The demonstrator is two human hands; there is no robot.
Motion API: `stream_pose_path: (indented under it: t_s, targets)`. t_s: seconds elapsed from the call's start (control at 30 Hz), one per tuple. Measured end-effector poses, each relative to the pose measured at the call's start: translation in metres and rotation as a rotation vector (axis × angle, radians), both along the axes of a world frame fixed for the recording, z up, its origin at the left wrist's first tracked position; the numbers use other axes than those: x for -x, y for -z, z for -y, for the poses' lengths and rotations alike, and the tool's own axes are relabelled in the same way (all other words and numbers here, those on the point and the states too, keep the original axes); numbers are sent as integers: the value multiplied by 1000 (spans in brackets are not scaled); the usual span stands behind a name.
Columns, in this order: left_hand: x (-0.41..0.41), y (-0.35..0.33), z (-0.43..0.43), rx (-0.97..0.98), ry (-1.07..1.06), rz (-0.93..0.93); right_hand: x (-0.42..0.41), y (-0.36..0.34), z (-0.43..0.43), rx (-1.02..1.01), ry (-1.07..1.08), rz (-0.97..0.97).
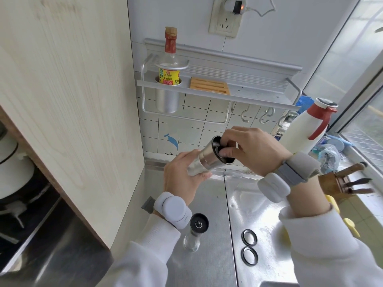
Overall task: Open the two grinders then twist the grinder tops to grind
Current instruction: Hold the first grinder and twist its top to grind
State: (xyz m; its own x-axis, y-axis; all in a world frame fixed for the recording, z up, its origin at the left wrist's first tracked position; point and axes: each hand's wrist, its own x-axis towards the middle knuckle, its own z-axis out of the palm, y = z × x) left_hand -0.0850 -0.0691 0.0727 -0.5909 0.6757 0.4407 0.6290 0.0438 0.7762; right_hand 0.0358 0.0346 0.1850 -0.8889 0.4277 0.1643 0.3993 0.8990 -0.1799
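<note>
I hold a steel grinder (204,157) tilted in the air above the steel counter. My left hand (182,175) grips its lower body. My right hand (248,148) pinches the black top end of it, fingers curled round the rim. A second grinder (195,230) with a clear body and black top stands upright on the counter below my left wrist. Two clear round lids with black rims (249,237) (250,255) lie flat on the counter to its right.
A wooden panel (68,112) walls the left side. A wall shelf (217,90) holds a sauce bottle (170,65). A white and red thermos (304,129) and a knife block (339,183) stand at the right, by the window.
</note>
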Motion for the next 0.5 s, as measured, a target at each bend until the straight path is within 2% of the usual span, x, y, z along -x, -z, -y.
stream_pose_path:
  t_s: [0.5]
  targets:
    - [0,3,-4,-50,18,72,-4,9,-5,44,-18,-88]
